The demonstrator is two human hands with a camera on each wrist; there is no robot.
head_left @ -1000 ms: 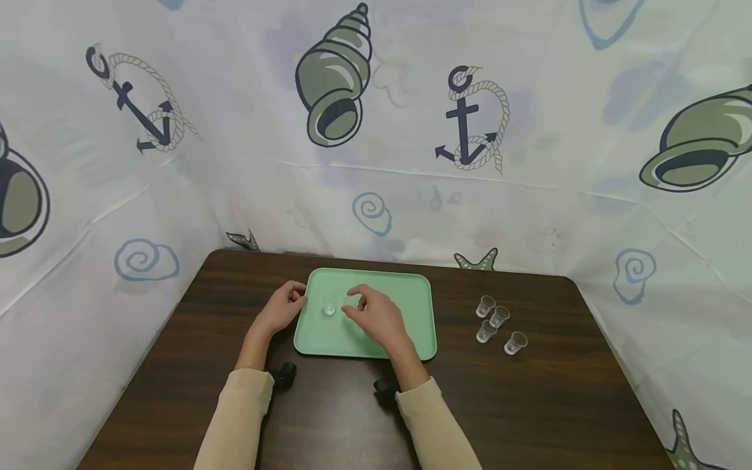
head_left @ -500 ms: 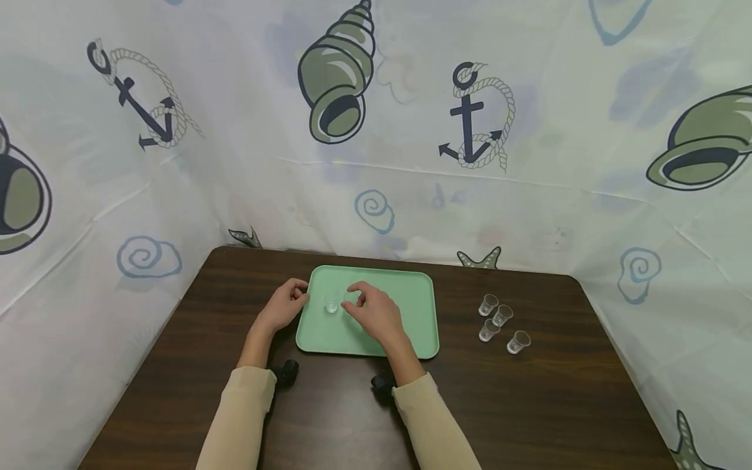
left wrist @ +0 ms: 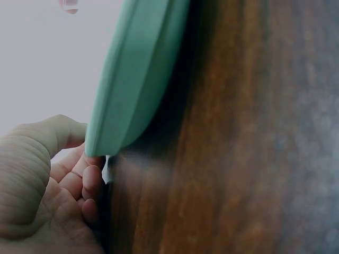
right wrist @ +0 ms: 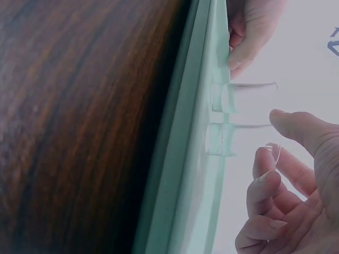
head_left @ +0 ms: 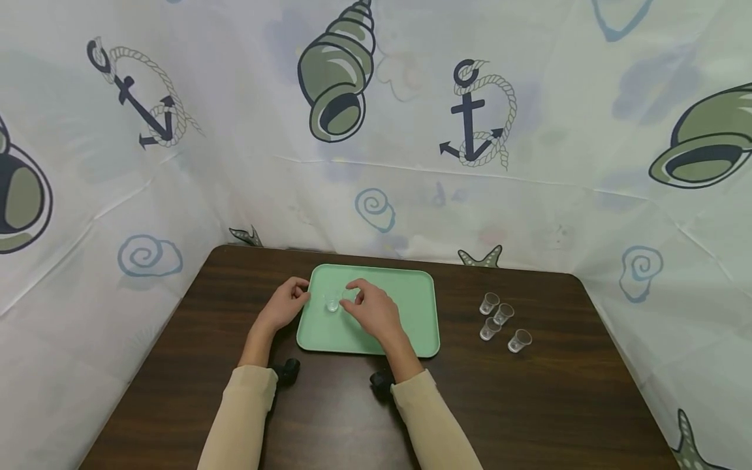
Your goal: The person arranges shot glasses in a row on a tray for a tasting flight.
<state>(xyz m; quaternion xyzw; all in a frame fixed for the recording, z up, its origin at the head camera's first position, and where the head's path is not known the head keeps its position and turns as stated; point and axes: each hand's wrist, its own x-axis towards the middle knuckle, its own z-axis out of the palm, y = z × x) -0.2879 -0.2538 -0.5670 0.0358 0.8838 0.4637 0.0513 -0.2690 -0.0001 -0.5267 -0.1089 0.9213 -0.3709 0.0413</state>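
Observation:
A light green tray (head_left: 411,294) lies on the dark table. At its left rim, my left hand (head_left: 284,305) holds the edge between thumb and curled fingers, also seen on the tray corner (left wrist: 114,121) in the left wrist view. Two small clear shot glasses stand upright on the tray's left part, side by side. The left shot glass (head_left: 331,305) stands free between my hands. Around the upper part of the right shot glass (right wrist: 220,139), my right hand (head_left: 378,316) has its thumb and forefinger; the glass shows only faintly in the head view.
Several more clear shot glasses, such as one front glass (head_left: 519,341), stand in a loose group on the table (head_left: 564,391) right of the tray. A patterned cloth (head_left: 411,209) hangs behind and along the sides of the table.
The head view has shifted slightly, so the scene sits a little farther right in it. Both hands, the tray and the shot glasses keep nearly the same places relative to each other.

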